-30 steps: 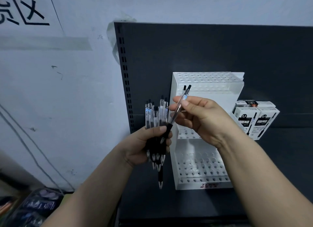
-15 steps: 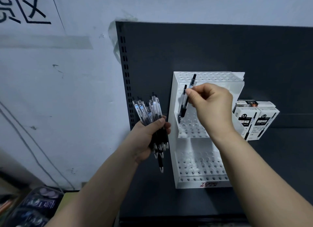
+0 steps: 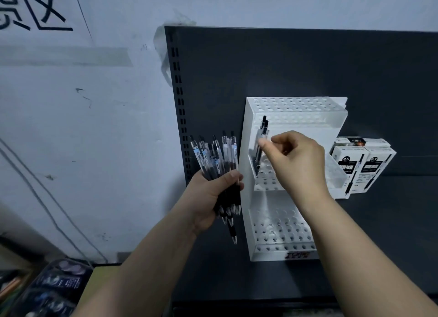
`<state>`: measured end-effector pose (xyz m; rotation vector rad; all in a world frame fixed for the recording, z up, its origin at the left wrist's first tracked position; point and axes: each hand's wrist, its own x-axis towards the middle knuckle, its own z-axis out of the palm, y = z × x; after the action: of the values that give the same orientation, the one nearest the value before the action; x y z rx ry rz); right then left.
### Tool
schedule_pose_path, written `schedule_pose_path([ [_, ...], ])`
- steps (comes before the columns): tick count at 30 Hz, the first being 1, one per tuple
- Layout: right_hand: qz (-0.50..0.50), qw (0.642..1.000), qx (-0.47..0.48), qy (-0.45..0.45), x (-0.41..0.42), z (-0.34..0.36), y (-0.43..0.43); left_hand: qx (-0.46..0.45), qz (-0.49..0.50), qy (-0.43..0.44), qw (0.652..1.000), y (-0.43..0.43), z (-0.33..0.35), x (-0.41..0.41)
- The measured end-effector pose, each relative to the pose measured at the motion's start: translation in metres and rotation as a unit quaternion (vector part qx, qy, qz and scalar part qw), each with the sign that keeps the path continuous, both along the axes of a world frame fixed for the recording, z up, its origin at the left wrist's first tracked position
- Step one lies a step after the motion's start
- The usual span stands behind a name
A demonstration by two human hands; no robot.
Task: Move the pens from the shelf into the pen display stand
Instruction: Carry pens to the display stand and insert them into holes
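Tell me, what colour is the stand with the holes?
The pen display stand is white, shown in the head view.

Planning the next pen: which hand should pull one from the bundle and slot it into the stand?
Right, probably. The right hand is at the stand, close to the bundle; the left hand is full, gripping that bundle.

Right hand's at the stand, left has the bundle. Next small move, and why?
Probably move the right hand over to the pen bundle in the left hand and pinch one: two pens already sit in the stand, and many holes are empty.
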<state>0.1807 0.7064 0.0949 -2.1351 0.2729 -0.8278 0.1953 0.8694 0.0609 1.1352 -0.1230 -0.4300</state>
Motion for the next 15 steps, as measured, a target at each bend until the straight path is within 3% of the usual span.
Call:
schedule_pose_path([
  [2, 0.063, 0.995, 0.082, 0.004, -0.011, 0.002, 0.006, 0.007, -0.028, -0.019, 0.999, 0.001, -0.002, -0.001],
  [5, 0.176, 0.961, 0.196, 0.088, -0.016, 0.002, 0.018, -0.012, -0.088, -0.033, 0.995, -0.001, -0.003, -0.004],
  [11, 0.233, 0.88, 0.397, 0.12, -0.022, 0.002, 0.012, -0.022, -0.119, -0.033, 0.992, -0.001, -0.007, -0.013],
  [15, 0.223, 0.884, 0.393, 0.117, -0.028, 0.005, 0.008, -0.02, -0.09, -0.016, 0.996, -0.008, -0.004, -0.021],
])
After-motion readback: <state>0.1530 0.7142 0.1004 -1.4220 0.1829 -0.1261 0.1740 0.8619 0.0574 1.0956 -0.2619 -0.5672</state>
